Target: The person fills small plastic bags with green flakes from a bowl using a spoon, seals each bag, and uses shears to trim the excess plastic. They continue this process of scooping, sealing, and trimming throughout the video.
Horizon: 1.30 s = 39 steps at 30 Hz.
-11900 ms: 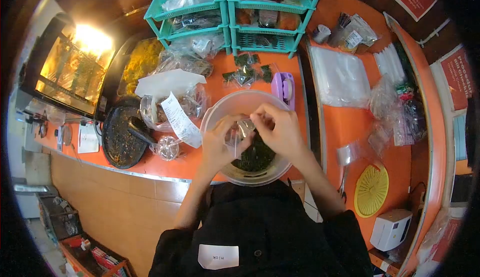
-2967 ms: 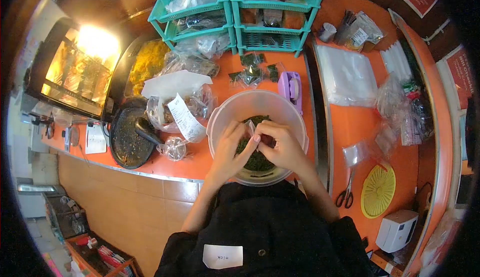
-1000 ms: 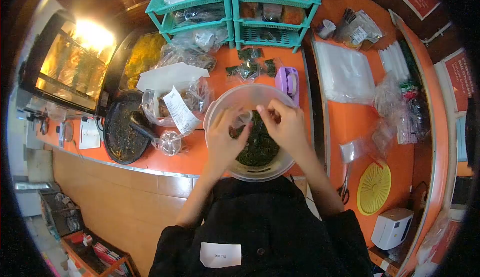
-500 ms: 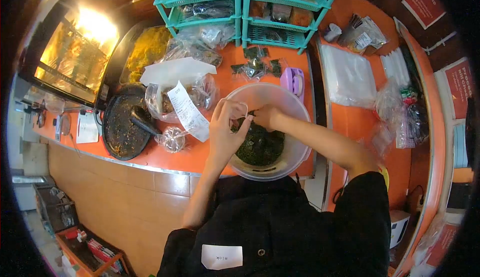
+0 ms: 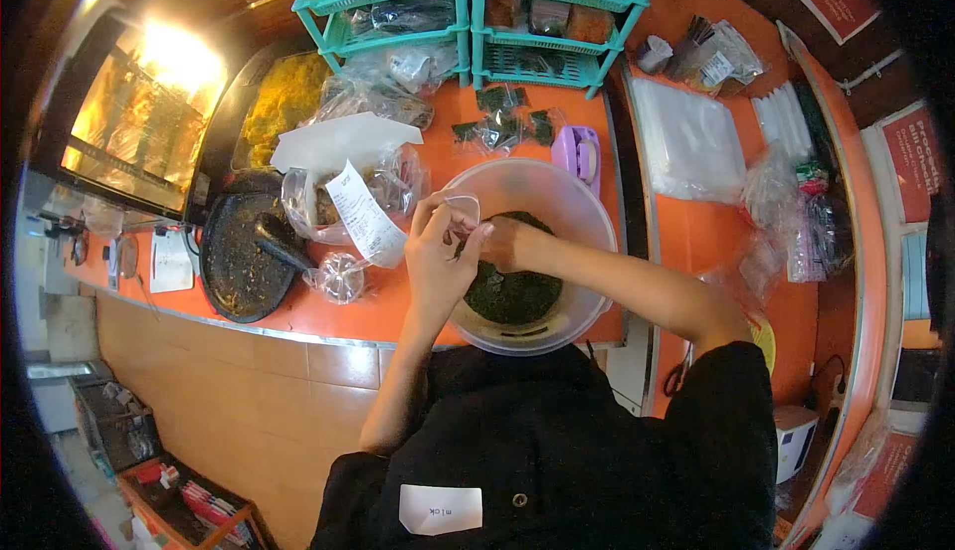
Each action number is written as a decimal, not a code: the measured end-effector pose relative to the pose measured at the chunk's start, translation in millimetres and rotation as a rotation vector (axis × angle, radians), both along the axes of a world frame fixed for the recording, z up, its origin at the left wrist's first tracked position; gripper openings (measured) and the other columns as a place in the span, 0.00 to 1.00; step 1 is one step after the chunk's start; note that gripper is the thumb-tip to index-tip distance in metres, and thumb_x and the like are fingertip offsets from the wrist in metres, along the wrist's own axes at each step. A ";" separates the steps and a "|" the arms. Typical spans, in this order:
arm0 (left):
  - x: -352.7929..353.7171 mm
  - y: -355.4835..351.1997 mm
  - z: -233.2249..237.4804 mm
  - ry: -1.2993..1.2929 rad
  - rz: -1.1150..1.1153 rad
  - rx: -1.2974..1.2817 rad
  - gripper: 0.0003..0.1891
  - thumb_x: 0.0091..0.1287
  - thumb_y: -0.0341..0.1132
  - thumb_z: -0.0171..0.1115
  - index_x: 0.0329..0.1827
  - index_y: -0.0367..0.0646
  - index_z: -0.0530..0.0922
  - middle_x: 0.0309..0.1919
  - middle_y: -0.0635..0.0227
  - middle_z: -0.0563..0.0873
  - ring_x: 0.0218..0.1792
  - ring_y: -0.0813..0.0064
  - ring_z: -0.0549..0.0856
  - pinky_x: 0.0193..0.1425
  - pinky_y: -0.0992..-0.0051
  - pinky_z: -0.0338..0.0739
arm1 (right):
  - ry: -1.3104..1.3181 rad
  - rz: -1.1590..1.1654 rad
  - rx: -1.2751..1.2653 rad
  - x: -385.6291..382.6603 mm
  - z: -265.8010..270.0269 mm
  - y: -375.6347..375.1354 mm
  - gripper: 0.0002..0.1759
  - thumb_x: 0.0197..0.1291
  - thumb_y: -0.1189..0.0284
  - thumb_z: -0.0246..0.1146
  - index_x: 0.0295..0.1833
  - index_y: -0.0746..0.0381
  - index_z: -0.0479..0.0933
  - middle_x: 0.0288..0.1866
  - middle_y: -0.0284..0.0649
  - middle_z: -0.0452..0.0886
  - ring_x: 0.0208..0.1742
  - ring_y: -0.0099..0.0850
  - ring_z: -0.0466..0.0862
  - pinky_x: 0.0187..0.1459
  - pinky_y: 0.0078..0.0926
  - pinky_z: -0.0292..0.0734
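Observation:
A translucent plastic tub (image 5: 585, 281) stands at the counter's front edge, with dark green flakes (image 5: 512, 298) in its bottom. My left hand (image 5: 441, 252) is over the tub's left rim, its thumb and fingers curled round a small clear plastic bag (image 5: 464, 206). Reaching in from the right, my right hand (image 5: 505, 244) is inside the tub, close against the left hand. Its fingers look bunched together, and what they hold is hidden. Small clear packets of dark green pieces (image 5: 500, 130) lie behind the tub, beside a purple device (image 5: 576, 155).
Left of the tub lie a paper receipt (image 5: 364, 214) on bagged goods and a dark stone mortar (image 5: 237, 286) with its pestle (image 5: 282, 242). Teal basket racks (image 5: 542, 69) stand at the back. Stacked clear bags (image 5: 686, 142) cover part of the right counter.
My right hand has moved left inside the tub, closer to my left hand. My left hand keeps hold of the small bag. The view has shifted slightly.

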<state>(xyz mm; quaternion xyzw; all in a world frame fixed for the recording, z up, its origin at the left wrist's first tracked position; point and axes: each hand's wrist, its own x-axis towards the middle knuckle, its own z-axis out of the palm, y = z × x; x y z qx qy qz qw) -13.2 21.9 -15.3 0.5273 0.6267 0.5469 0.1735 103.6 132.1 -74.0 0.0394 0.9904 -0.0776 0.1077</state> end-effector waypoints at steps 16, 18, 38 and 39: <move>-0.9 -0.3 -6.2 -0.113 -0.017 0.046 0.20 0.56 0.25 0.79 0.48 0.41 0.77 0.48 0.64 0.85 0.28 0.80 0.81 0.30 0.78 0.72 | -0.395 -0.186 -0.541 18.1 -26.6 32.0 0.14 0.56 0.71 0.59 0.43 0.53 0.89 0.40 0.43 0.90 0.44 0.44 0.88 0.46 0.44 0.81; 2.0 0.2 -0.9 -0.208 -0.015 0.050 0.24 0.57 0.25 0.78 0.54 0.42 0.76 0.46 0.66 0.86 0.25 0.83 0.80 0.28 0.80 0.70 | -0.336 -0.272 -0.649 30.5 -16.1 39.9 0.17 0.55 0.73 0.57 0.45 0.55 0.88 0.41 0.44 0.90 0.46 0.43 0.87 0.49 0.42 0.80; 21.7 3.1 16.3 0.054 -0.269 -0.356 0.37 0.50 0.24 0.73 0.68 0.39 0.71 0.54 0.51 0.83 0.43 0.54 0.87 0.47 0.62 0.83 | 0.531 -0.591 0.273 92.1 152.8 -34.4 0.13 0.53 0.76 0.62 0.45 0.59 0.85 0.33 0.40 0.78 0.41 0.37 0.79 0.44 0.35 0.68; 22.5 5.3 9.4 0.057 -0.274 -0.333 0.37 0.51 0.24 0.72 0.68 0.39 0.71 0.54 0.51 0.83 0.45 0.54 0.87 0.48 0.62 0.83 | 0.534 -0.567 0.338 85.7 147.4 -44.4 0.13 0.52 0.76 0.63 0.45 0.59 0.85 0.34 0.39 0.77 0.41 0.37 0.79 0.44 0.35 0.69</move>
